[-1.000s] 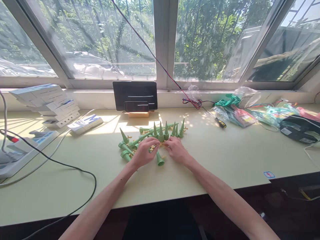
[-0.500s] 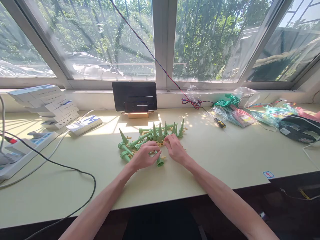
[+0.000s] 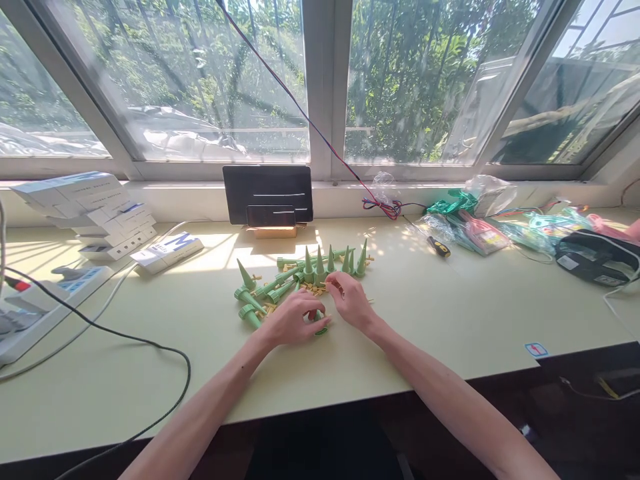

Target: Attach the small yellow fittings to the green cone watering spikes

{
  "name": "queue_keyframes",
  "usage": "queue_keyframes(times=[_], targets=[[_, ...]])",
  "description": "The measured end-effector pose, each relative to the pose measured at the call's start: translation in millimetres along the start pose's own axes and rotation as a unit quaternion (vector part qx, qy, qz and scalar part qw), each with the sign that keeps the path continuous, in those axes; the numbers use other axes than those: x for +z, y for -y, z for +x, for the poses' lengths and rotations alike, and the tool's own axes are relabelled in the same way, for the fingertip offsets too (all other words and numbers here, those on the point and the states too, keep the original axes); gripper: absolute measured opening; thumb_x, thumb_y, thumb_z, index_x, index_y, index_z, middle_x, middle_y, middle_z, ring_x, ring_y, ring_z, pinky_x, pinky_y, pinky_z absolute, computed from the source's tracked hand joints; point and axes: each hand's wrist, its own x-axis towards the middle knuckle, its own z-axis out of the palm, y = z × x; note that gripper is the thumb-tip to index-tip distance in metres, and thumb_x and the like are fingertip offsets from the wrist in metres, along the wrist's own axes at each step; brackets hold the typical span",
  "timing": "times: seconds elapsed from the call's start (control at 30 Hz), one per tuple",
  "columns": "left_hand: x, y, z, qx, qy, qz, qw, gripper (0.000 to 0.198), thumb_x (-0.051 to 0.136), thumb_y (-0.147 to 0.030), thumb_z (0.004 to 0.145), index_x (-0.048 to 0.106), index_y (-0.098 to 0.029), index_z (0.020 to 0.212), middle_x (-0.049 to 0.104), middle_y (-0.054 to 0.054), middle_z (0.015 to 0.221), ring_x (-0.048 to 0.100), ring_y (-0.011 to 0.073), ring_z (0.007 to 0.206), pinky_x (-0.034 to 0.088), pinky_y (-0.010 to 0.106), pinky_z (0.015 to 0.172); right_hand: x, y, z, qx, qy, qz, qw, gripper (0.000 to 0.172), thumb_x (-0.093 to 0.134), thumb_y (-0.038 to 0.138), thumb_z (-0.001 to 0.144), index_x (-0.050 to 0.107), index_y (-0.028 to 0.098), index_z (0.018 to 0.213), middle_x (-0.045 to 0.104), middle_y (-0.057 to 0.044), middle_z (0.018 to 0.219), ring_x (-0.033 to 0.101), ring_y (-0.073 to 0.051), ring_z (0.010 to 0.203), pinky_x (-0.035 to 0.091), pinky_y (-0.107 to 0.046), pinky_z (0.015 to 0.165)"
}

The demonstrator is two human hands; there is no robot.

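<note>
My left hand [image 3: 295, 319] is curled round a green plastic plant-watering spike [image 3: 321, 331] at the near side of the pile; most of that spike is hidden by the fingers. Just to the right, my right hand [image 3: 350, 300] pinches a small yellow plastic piece [image 3: 328, 283], partly covered by the fingertips. Behind the hands several green spikes [image 3: 320, 268] stand upright, points up. Others, such as one capped green spike [image 3: 249, 315], lie on their sides to the left. Loose yellow pieces [image 3: 315, 291] are scattered between them.
A tablet [image 3: 270, 190] leans on a stand at the back. White boxes [image 3: 95, 207] are stacked at left, near a power strip [image 3: 75, 293] and a black cable [image 3: 150, 340]. A screwdriver [image 3: 439, 247], plastic bags [image 3: 483, 233] and a black pouch [image 3: 595, 257] lie at right.
My left hand has come down and closed on the near green spike. My right hand has drawn slightly back from the pile with the small yellow piece between its fingertips.
</note>
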Motion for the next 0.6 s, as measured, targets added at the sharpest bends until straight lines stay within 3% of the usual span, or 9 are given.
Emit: queue_keyframes(times=[0.33, 0.6], targets=[[0.8, 0.7, -2.0, -0.021, 0.011, 0.018, 1.0, 0.021, 0.065, -0.038, 0.085, 0.074, -0.021, 0.092, 0.058, -0.001, 0.052, 0.055, 0.018, 0.062, 0.047, 0.032, 0.068, 2.0, -1.6, -0.3, 0.005, -0.01, -0.001, 1.0, 0.013, 0.045, 0.021, 0.097, 0.058, 0.019, 0.093, 0.063, -0.005, 0.087, 0.057, -0.017, 0.073, 0.046, -0.027, 0.065], [-0.6, -1.7, -0.7, -0.017, 0.001, 0.01, 1.0, 0.021, 0.064, -0.04, 0.085, 0.075, -0.022, 0.084, 0.059, -0.001, 0.05, 0.054, 0.0166, 0.056, 0.048, 0.032, 0.068, 3.2, -1.8, -0.2, 0.006, -0.014, 0.001, 1.0, 0.015, 0.045, 0.024, 0.097, 0.058, 0.019, 0.091, 0.063, -0.005, 0.087, 0.058, -0.017, 0.074, 0.047, -0.028, 0.066]])
